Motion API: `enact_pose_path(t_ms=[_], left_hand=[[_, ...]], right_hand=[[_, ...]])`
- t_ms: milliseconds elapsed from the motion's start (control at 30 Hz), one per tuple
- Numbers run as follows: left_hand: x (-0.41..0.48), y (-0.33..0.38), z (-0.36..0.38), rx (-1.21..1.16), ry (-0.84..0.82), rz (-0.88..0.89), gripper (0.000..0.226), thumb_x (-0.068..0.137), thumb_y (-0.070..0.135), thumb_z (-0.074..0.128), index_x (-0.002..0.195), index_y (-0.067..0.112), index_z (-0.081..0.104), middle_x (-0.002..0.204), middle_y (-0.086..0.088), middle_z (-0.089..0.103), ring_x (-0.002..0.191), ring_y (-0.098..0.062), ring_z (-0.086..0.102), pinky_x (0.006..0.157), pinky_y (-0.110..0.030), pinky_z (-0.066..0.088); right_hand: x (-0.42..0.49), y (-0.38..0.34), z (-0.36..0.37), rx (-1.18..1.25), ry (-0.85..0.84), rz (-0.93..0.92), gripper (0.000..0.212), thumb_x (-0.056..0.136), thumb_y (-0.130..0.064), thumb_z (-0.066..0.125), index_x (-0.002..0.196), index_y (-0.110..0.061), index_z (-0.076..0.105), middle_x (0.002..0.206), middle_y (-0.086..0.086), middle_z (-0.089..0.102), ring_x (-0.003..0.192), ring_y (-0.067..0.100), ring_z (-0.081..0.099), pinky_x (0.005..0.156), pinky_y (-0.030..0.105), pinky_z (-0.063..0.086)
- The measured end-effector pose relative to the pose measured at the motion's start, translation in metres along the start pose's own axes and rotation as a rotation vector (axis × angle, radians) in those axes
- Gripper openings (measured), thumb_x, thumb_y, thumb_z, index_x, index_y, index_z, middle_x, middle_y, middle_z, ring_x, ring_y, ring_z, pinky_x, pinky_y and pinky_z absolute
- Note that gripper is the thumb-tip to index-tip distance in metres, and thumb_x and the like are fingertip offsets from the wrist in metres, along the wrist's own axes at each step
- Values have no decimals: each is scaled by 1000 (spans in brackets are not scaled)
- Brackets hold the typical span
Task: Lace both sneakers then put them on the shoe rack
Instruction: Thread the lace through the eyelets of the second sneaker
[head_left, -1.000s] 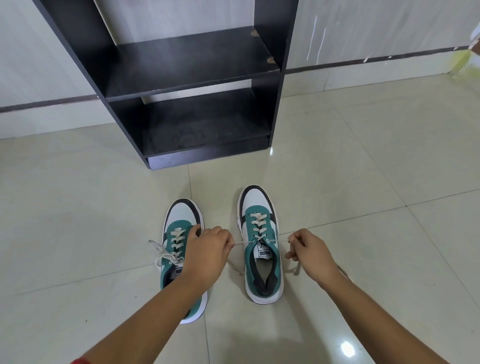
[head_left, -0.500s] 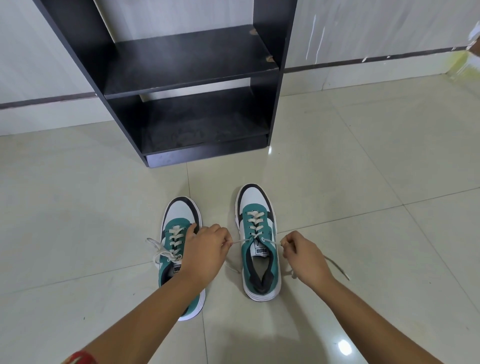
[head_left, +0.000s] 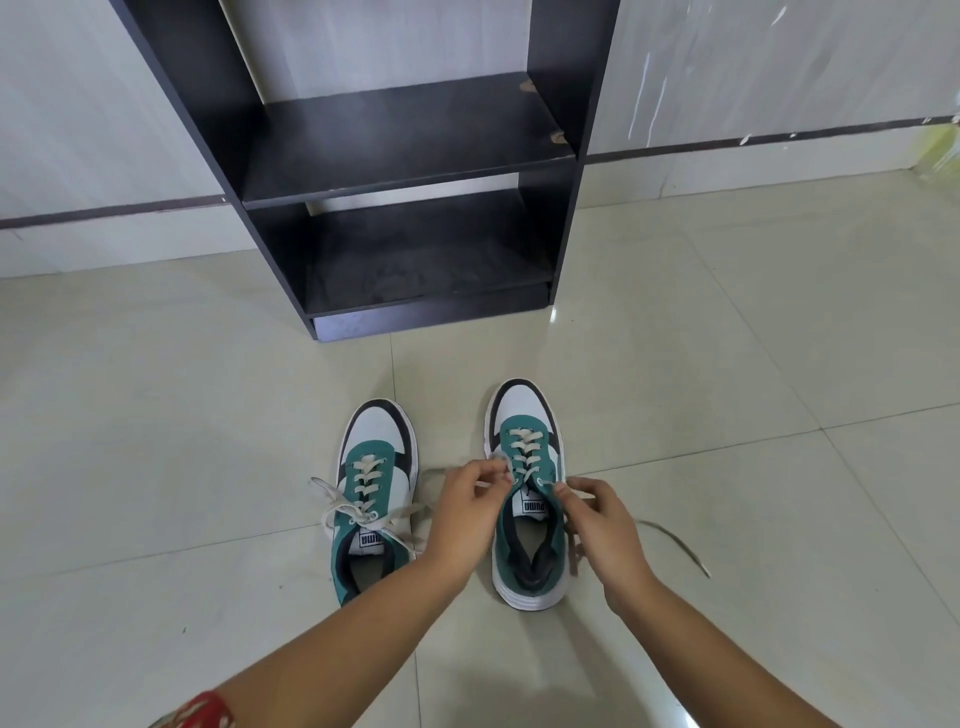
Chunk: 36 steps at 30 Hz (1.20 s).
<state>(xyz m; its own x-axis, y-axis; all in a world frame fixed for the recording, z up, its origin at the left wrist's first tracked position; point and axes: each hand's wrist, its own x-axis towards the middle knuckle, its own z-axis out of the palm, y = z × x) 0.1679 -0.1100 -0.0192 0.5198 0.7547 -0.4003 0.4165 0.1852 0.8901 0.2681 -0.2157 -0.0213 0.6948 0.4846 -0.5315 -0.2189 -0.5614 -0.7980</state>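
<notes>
Two green, white and black sneakers stand side by side on the tiled floor, toes pointing at the rack. The left sneaker (head_left: 375, 488) has its white lace tied in a loose bow. Over the right sneaker (head_left: 527, 530), my left hand (head_left: 467, 512) pinches one end of its white lace (head_left: 524, 452) at the top eyelets. My right hand (head_left: 597, 525) pinches the other end on the shoe's right side; the loose tail (head_left: 675, 543) trails on the floor to the right. The black shoe rack (head_left: 405, 156) stands behind the shoes with bare shelves.
The rack stands against a pale wall with a dark stripe. Glossy cream floor tiles spread on all sides of the shoes. A yellowish object (head_left: 940, 150) shows at the far right edge.
Both hands have moved inward and up over the right sneaker's top eyelets, drawing the lace ends closer together. The left sneaker has not moved.
</notes>
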Motion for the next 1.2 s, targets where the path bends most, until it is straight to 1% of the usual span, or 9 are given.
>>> enact_pose_path(t_ms=[167,300,400,600,767,900,1033,1133,1200], left_hand=[[8,9,8,-119,-62,-97,5,80,16,68,81,20,72,95,-6,74,95,-21,68,96,-38,51],[17,3,11,239,-37,-35,23,77,37,66,77,15,67,110,-7,58,107,-23,54,101,-41,42],[17,7,10,176,-31,14,27,88,34,54,80,10,64,107,-12,57,106,-24,53,98,-40,42],[5,28,-2,-83,-107,156,26,99,15,39,79,11,55,99,-4,66,87,8,61,76,-3,41],[10,48,-17,-126,-197,317,26,99,11,36,82,9,56,119,0,63,103,12,56,85,-4,39],[10,60,-25,-37,-340,374,34,101,20,31,108,12,62,137,13,50,123,12,43,90,0,35],[8,59,-33,40,-445,329,46,99,41,18,132,30,49,117,10,64,106,4,57,86,-4,41],[17,45,-40,245,-350,480,46,96,51,22,114,33,61,100,3,67,102,-6,58,99,-20,41],[20,35,-45,408,-338,572,27,95,44,32,89,42,58,80,15,58,84,-8,55,99,-33,42]], right_hand=[[1,2,-3,-270,18,-191,12,85,-29,64,79,-19,61,66,-2,65,48,12,57,49,25,46],[-1,2,3,-410,26,-312,8,93,-27,48,87,-23,48,68,-4,67,53,14,59,56,34,47],[-7,-2,5,-514,142,-446,3,93,-29,45,92,-28,47,74,-10,64,63,13,60,57,33,45],[9,-11,8,-53,11,-310,17,86,-15,63,98,-27,63,98,-17,68,92,6,65,77,22,48],[12,-25,14,95,-175,-251,18,84,-14,67,101,-19,63,89,3,68,83,15,64,76,22,51],[8,-42,11,-101,-295,-496,14,84,-15,65,93,-26,67,85,-6,67,83,13,62,80,25,49],[-1,-53,5,-36,-483,-545,22,91,-19,57,78,-34,67,84,-8,65,76,13,60,78,23,48],[-2,-53,0,7,-507,-541,18,89,-28,54,86,-15,65,74,-1,65,74,15,60,79,34,49],[0,-53,-3,45,-506,-540,31,90,-29,52,91,2,57,73,2,67,74,19,61,80,40,49]])
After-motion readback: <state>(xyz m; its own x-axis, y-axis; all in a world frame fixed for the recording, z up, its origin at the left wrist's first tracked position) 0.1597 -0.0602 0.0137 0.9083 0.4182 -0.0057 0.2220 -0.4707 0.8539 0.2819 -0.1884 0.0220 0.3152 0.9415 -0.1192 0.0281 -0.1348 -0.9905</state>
